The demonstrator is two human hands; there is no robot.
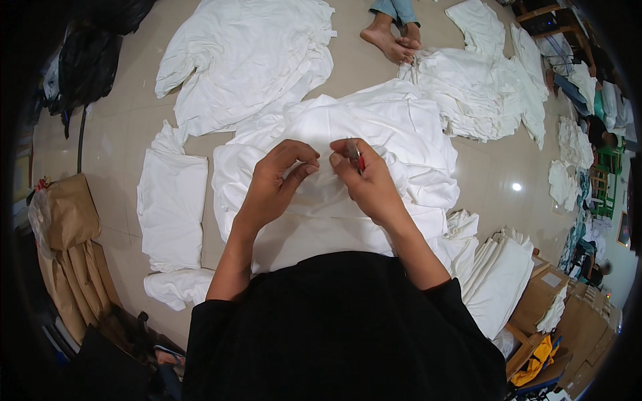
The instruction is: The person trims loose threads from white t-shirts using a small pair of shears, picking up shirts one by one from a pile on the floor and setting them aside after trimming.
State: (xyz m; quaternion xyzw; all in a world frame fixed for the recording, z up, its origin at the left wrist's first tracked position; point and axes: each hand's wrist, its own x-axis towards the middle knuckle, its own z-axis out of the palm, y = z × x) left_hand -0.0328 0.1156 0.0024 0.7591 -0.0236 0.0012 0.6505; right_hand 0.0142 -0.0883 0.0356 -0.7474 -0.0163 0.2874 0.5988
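Both hands are raised over a loose heap of white cloth (361, 113) spread in front of me. My left hand (273, 182) has its fingers curled and the thumb and fingertips brought together; whatever is between them is too small to make out. In my right hand (372, 187) sits a small tool with a red part and a metal tip (360, 162), looking like thread snips, partly covered by the fingers. The right thumb and forefinger close toward each other, facing the left fingertips with a narrow gap between the hands.
White garments pile up at the far left (254, 53) and far right (468, 87). Folded white cloth (172, 207) lies on the left, more (498, 277) on the right. Another person's bare feet (391, 41) rest beyond the heap. Brown paper packages (67, 220) and cardboard boxes (545, 294) flank me.
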